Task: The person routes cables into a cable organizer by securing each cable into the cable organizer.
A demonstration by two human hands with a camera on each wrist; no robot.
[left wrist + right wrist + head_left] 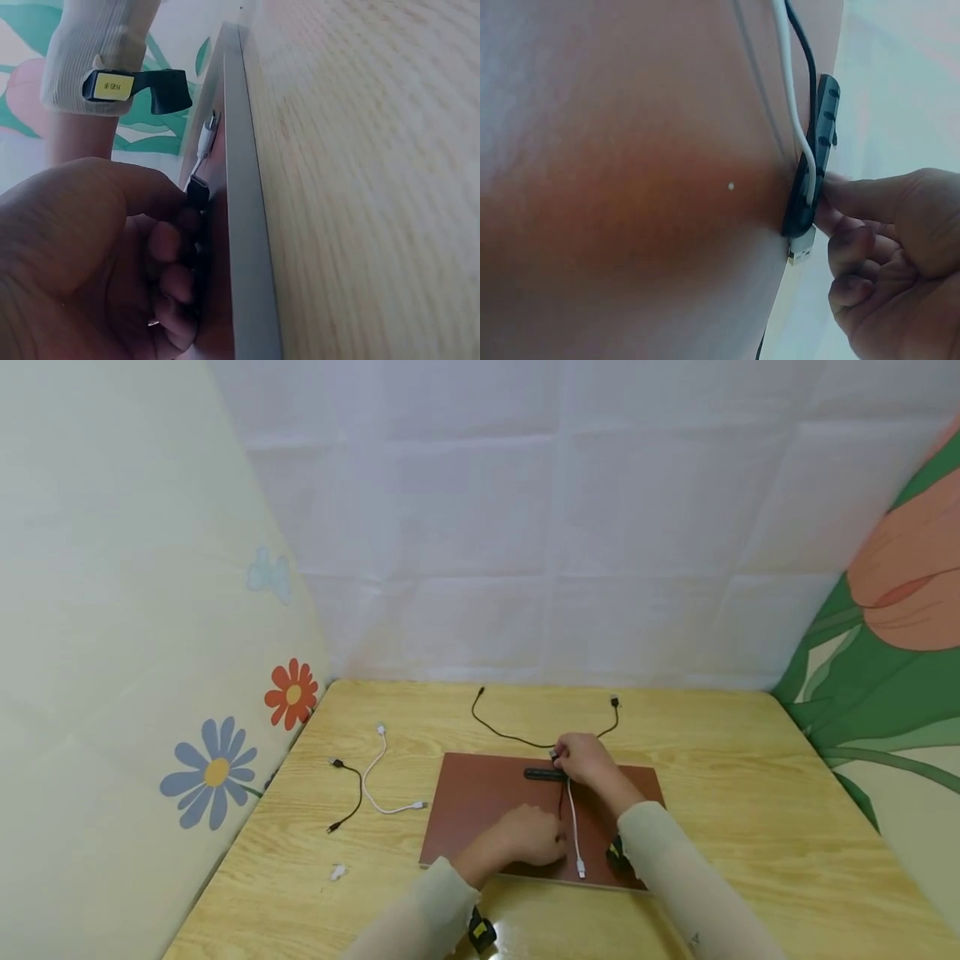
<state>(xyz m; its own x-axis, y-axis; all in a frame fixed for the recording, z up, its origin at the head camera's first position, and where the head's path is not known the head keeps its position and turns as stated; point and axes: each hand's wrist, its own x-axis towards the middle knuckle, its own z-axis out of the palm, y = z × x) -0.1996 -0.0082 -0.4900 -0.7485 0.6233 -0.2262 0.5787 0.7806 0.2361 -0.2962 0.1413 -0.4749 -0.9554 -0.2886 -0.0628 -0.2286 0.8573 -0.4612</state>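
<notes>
My left hand (534,835), low over a reddish-brown board (472,797), pinches the black plug (198,193) of a short cable between thumb and forefinger, its other fingers curled. At the board's far edge lies a black slotted cable holder (542,773). Behind it, my right hand (587,760) pinches the other end of the black cable (808,45); its fingertips are partly hidden by the holder. A white cable (574,827) runs through an end slot of the holder and lies toward the board's near edge. A silver USB plug (802,247) sticks out beyond the holder.
Left of the board lie another white cable (365,781) and a short black cable (360,789). A long black cable (510,737) curves behind the board. Near the table's left side is a small white piece (338,872). Fabric walls enclose the wooden table (750,827).
</notes>
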